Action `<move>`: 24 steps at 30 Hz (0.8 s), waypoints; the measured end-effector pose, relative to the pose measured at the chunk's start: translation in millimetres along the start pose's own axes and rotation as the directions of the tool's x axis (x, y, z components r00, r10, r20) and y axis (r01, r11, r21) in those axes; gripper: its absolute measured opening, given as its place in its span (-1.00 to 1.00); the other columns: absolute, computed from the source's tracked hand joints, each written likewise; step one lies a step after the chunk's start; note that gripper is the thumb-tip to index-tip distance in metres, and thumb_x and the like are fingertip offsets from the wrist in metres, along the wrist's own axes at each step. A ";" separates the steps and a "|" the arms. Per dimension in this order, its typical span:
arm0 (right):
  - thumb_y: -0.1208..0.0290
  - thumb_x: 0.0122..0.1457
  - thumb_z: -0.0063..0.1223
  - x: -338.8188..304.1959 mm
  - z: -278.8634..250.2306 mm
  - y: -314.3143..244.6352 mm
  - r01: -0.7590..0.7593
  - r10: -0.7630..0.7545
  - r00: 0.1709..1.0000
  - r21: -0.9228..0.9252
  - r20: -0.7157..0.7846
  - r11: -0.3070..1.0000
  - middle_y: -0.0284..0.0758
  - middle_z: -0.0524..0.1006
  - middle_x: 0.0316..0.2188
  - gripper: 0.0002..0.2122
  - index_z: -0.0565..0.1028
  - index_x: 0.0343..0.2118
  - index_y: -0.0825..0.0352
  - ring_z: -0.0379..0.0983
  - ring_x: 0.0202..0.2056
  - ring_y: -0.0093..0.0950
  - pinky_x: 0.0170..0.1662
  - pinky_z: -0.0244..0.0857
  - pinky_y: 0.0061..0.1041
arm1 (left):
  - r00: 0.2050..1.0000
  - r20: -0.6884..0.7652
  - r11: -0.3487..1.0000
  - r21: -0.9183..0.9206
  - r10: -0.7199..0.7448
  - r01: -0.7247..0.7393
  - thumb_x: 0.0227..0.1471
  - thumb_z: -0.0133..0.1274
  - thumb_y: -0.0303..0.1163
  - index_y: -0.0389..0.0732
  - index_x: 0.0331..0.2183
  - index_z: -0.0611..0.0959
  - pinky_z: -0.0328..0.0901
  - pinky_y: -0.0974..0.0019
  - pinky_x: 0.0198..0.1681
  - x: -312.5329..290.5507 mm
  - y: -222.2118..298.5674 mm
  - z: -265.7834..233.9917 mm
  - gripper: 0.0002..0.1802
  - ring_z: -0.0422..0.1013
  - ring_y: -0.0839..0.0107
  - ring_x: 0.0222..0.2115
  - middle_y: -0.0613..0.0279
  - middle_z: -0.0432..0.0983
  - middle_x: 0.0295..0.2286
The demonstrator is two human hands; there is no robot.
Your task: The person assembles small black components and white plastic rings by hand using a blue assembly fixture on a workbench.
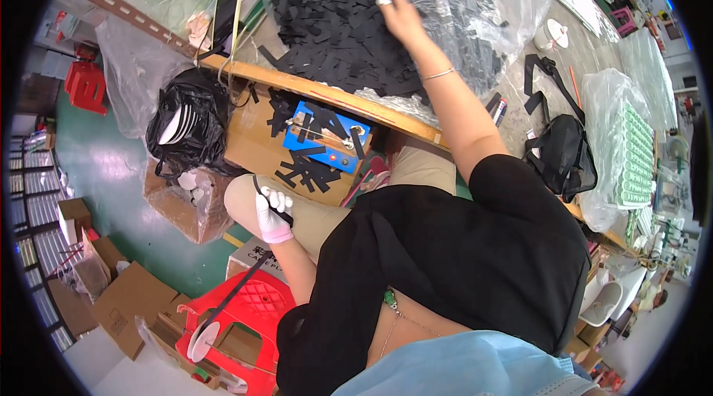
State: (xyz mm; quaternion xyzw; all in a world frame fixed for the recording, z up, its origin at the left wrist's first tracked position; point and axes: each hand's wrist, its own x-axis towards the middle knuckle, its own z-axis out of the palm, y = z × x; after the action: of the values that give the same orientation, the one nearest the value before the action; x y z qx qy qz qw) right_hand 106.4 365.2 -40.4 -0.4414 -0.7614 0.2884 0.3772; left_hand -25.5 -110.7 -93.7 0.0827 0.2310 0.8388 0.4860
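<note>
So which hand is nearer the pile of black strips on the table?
Right. The right hand rests on the pile of black strips on the table. The left hand, in a white glove, is down by the knee, holding a black strap.

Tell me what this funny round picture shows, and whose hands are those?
A camera worn on a person's head looks down, and its wide lens bends everything round. Both hands are that person's own. The right hand reaches onto a heap of black strips lying in clear plastic on the wooden table. The left hand, in a white glove, grips a black strap that runs down to a white reel beside a red stool. A black bag sits on the table too.
</note>
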 end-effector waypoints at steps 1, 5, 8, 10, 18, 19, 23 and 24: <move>0.10 0.03 -0.04 -8.4 10.4 -6.8 0.078 -0.078 0.997 0.018 0.015 0.997 -0.05 0.45 -0.23 -0.60 0.47 -0.21 0.36 0.34 -0.14 -0.15 -0.07 0.22 -0.30 | 1.000 0.005 1.000 0.003 -0.007 0.007 0.13 -0.13 -0.21 -0.15 -0.25 0.41 0.15 0.39 -0.43 1.2 -0.4 -0.1 -0.77 0.15 0.54 -0.60 0.42 0.24 -0.58; 0.22 0.08 0.01 -36.2 17.6 -61.0 0.025 -0.141 0.973 0.523 0.183 0.852 -0.19 0.52 -0.29 -0.68 0.47 -0.19 0.34 0.44 -0.26 -0.45 -0.18 0.28 -0.52 | 1.000 -0.026 1.000 0.009 -0.011 0.011 0.13 -0.13 -0.22 -0.14 -0.26 0.41 0.15 0.39 -0.43 4.6 -3.6 -1.5 -0.78 0.15 0.55 -0.60 0.42 0.24 -0.60; 0.23 0.09 0.02 -30.7 9.7 -61.7 0.066 -0.125 0.988 0.488 0.090 0.870 -0.23 0.53 -0.30 -0.72 0.51 -0.24 0.33 0.41 -0.28 -0.58 -0.24 0.28 -0.58 | 1.000 -0.024 1.000 0.017 -0.010 0.011 0.13 -0.13 -0.22 -0.14 -0.26 0.41 0.15 0.40 -0.43 5.2 -4.6 -1.4 -0.78 0.15 0.55 -0.60 0.42 0.24 -0.60; 0.29 0.04 0.04 -25.5 -6.9 -48.6 0.111 -0.095 0.993 0.313 -0.067 0.943 -0.19 0.52 -0.30 -0.78 0.54 -0.30 0.28 0.44 -0.26 -0.40 -0.24 0.30 -0.49 | 0.999 -0.040 0.999 0.035 -0.009 0.010 0.13 -0.13 -0.22 -0.14 -0.26 0.42 0.16 0.40 -0.43 5.0 -5.3 0.3 -0.78 0.15 0.56 -0.60 0.43 0.24 -0.60; 0.17 0.00 0.04 -28.1 -51.2 17.0 -0.093 0.114 0.991 -0.274 0.064 0.957 -0.10 0.48 -0.22 -0.67 0.48 -0.18 0.20 0.40 -0.14 -0.18 -0.03 0.21 -0.32 | 0.997 -0.070 0.999 0.037 -0.024 0.027 0.13 -0.13 -0.22 -0.13 -0.27 0.40 0.18 0.39 -0.41 5.1 -5.1 0.2 -0.79 0.18 0.54 -0.58 0.43 0.26 -0.59; 0.16 0.01 0.03 -26.3 -60.1 27.9 -0.109 0.120 0.991 -0.164 0.055 0.980 -0.08 0.50 -0.26 -0.61 0.44 -0.17 0.35 0.43 -0.18 -0.21 -0.07 0.24 -0.35 | 0.997 -0.075 0.998 0.049 -0.025 0.029 0.14 -0.13 -0.22 -0.13 -0.27 0.40 0.19 0.39 -0.41 5.1 -5.4 0.3 -0.79 0.18 0.54 -0.58 0.43 0.26 -0.59; 0.15 0.01 -0.01 -23.5 -102.3 53.8 -0.059 0.037 0.952 -0.063 -0.305 0.996 0.07 0.44 -0.26 -0.58 0.41 -0.24 0.48 0.36 -0.18 -0.03 -0.10 0.23 -0.25 | 0.995 -0.090 0.997 0.062 -0.040 0.045 0.13 -0.12 -0.21 -0.12 -0.29 0.39 0.16 0.40 -0.43 3.8 -5.2 2.1 -0.81 0.16 0.55 -0.59 0.44 0.24 -0.60; 0.15 0.01 -0.01 -24.5 -118.3 62.1 -0.093 0.053 0.934 -0.098 -0.354 0.991 0.08 0.44 -0.26 -0.58 0.42 -0.25 0.49 0.36 -0.19 -0.02 -0.10 0.23 -0.24 | 0.991 -0.128 0.996 0.080 -0.031 0.041 0.13 -0.12 -0.21 -0.12 -0.31 0.41 0.17 0.41 -0.45 3.5 -5.7 5.6 -0.80 0.12 0.57 -0.60 0.45 0.21 -0.61</move>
State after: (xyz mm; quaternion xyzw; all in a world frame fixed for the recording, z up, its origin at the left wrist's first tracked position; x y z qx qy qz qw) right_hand 240.7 383.6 -31.2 -0.5343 -0.6802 0.1753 0.4702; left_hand -20.8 -103.6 -91.7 0.0452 0.2975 0.8232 0.4815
